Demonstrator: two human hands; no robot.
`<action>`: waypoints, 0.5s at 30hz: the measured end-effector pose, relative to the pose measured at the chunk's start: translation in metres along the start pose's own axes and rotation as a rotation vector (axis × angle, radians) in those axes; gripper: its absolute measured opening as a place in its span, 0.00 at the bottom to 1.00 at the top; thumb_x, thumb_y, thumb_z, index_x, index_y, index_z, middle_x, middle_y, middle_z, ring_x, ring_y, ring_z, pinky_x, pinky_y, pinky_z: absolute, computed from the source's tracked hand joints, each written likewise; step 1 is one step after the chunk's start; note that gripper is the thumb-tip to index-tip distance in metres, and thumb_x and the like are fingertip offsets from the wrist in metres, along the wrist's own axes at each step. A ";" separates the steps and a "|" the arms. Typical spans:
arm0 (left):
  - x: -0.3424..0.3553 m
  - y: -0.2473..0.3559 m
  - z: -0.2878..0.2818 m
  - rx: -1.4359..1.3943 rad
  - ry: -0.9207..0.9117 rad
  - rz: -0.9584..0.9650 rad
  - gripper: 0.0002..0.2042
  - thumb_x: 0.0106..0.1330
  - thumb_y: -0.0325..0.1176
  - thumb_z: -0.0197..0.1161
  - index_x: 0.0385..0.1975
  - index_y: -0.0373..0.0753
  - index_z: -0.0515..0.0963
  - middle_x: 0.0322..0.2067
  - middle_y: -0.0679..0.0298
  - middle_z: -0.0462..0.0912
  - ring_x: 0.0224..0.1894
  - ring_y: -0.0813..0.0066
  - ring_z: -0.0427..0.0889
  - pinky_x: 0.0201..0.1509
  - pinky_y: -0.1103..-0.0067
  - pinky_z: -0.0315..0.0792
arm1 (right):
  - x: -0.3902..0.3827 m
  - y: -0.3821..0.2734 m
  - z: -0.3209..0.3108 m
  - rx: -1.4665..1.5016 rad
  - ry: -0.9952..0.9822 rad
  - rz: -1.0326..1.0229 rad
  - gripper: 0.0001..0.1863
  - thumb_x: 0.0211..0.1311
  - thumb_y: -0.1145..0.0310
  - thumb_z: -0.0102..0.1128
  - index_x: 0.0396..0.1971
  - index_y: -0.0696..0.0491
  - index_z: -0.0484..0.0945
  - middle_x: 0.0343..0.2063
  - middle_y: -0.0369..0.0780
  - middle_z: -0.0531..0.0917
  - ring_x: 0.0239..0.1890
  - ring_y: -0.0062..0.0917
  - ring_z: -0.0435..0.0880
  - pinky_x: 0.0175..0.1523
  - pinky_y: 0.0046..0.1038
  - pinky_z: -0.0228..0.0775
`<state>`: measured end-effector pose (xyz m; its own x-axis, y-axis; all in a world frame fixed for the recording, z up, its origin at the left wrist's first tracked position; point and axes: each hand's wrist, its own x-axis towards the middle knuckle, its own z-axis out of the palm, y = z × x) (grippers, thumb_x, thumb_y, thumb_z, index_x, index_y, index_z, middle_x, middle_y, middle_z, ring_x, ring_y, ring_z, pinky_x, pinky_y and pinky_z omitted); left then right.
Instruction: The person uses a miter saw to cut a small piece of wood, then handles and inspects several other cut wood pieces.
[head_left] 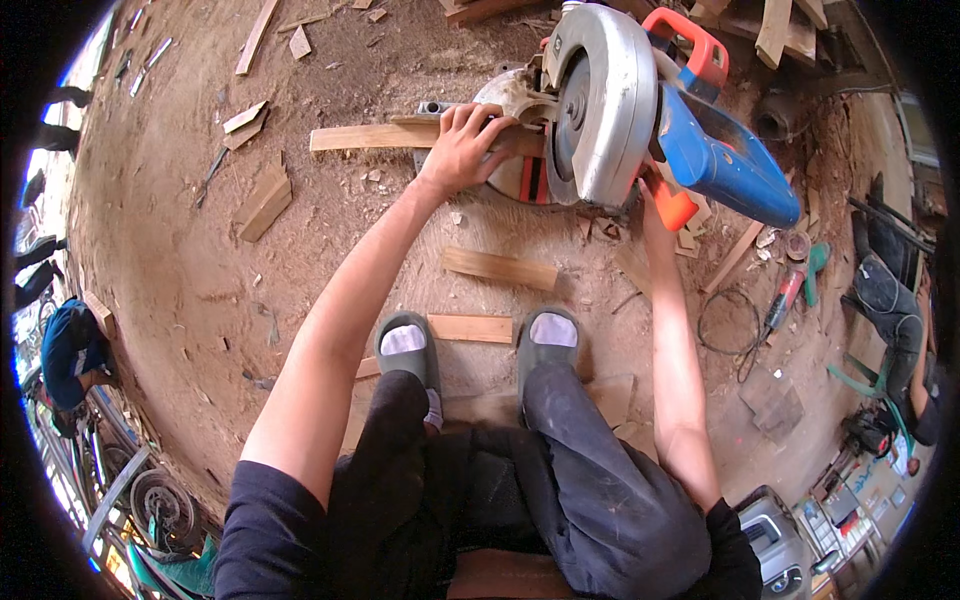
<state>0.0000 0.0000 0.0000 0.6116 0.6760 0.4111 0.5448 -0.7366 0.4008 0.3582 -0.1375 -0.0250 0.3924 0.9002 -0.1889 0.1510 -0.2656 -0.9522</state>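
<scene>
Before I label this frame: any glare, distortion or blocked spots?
Head view: daylight blown out along the left rim; corners black, shapes bending toward the rim; ground softly lit; left hand reads clearly, right hand mostly hidden by the saw's orange handle.

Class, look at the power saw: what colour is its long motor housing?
Blue: the motor housing shows best in the head view.

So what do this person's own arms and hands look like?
Two ordinary human arms: short, dark sleeves on the left and right, with bare forearms. The left hand wears no glove; the right hand is mostly hidden. No watch, cable or marking shows on either forearm.
</scene>
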 end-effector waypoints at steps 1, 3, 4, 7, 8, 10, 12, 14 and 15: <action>-0.001 0.000 0.000 -0.002 0.006 0.002 0.27 0.63 0.44 0.72 0.62 0.49 0.73 0.57 0.63 0.72 0.62 0.58 0.68 0.68 0.61 0.59 | -0.002 -0.002 0.000 -0.033 0.009 0.025 0.27 0.71 0.73 0.63 0.69 0.59 0.71 0.64 0.41 0.78 0.69 0.26 0.72 0.75 0.31 0.56; 0.000 0.002 0.000 -0.013 0.008 -0.002 0.28 0.62 0.44 0.72 0.62 0.49 0.73 0.56 0.64 0.73 0.62 0.58 0.68 0.68 0.62 0.59 | -0.003 0.000 -0.003 -0.050 0.034 0.042 0.27 0.70 0.73 0.64 0.67 0.60 0.72 0.63 0.42 0.79 0.67 0.26 0.73 0.74 0.30 0.58; 0.000 0.005 0.002 -0.022 0.004 -0.006 0.27 0.63 0.44 0.71 0.62 0.49 0.73 0.56 0.64 0.73 0.62 0.58 0.68 0.68 0.62 0.59 | -0.003 0.004 -0.006 -0.034 0.048 0.034 0.26 0.70 0.73 0.65 0.66 0.61 0.73 0.62 0.42 0.79 0.66 0.26 0.74 0.73 0.30 0.59; 0.002 0.003 0.000 -0.020 -0.003 -0.008 0.26 0.64 0.44 0.71 0.62 0.50 0.73 0.57 0.64 0.72 0.62 0.59 0.68 0.68 0.62 0.58 | -0.002 0.007 -0.006 -0.038 0.070 0.005 0.24 0.69 0.72 0.66 0.62 0.61 0.76 0.60 0.42 0.81 0.64 0.27 0.77 0.71 0.30 0.62; 0.002 0.001 -0.001 -0.015 -0.004 -0.007 0.26 0.64 0.44 0.71 0.62 0.50 0.73 0.57 0.65 0.72 0.62 0.59 0.68 0.68 0.62 0.58 | -0.001 0.006 -0.003 -0.048 0.074 -0.006 0.23 0.69 0.71 0.66 0.61 0.61 0.76 0.59 0.42 0.82 0.63 0.28 0.77 0.71 0.30 0.63; 0.001 0.001 -0.001 -0.008 -0.012 -0.010 0.27 0.64 0.44 0.71 0.62 0.50 0.73 0.57 0.65 0.72 0.62 0.60 0.68 0.68 0.62 0.58 | 0.001 0.009 -0.004 -0.056 0.058 -0.034 0.22 0.69 0.71 0.67 0.60 0.61 0.77 0.57 0.42 0.83 0.62 0.28 0.78 0.70 0.31 0.65; 0.003 0.002 0.000 -0.014 -0.018 -0.010 0.27 0.64 0.44 0.71 0.62 0.50 0.73 0.57 0.65 0.72 0.62 0.60 0.67 0.68 0.62 0.58 | 0.004 0.015 -0.008 0.044 0.058 -0.049 0.21 0.69 0.72 0.67 0.59 0.61 0.78 0.56 0.42 0.83 0.60 0.27 0.79 0.68 0.31 0.66; 0.008 0.006 0.002 -0.035 -0.019 -0.006 0.27 0.63 0.44 0.71 0.62 0.50 0.73 0.57 0.65 0.72 0.62 0.60 0.67 0.68 0.62 0.59 | 0.008 0.023 -0.018 0.150 0.082 -0.074 0.20 0.69 0.72 0.66 0.58 0.61 0.78 0.55 0.41 0.84 0.58 0.26 0.80 0.67 0.30 0.68; 0.006 0.004 0.001 -0.027 -0.020 -0.004 0.27 0.63 0.44 0.71 0.62 0.49 0.72 0.57 0.64 0.72 0.62 0.60 0.67 0.68 0.62 0.59 | 0.007 0.024 -0.014 0.164 0.087 -0.092 0.20 0.69 0.73 0.66 0.58 0.61 0.78 0.54 0.41 0.84 0.57 0.26 0.81 0.66 0.30 0.68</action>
<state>0.0061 0.0011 0.0026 0.6207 0.6784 0.3931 0.5317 -0.7327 0.4248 0.3770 -0.1419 -0.0462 0.4614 0.8831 -0.0848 0.0430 -0.1178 -0.9921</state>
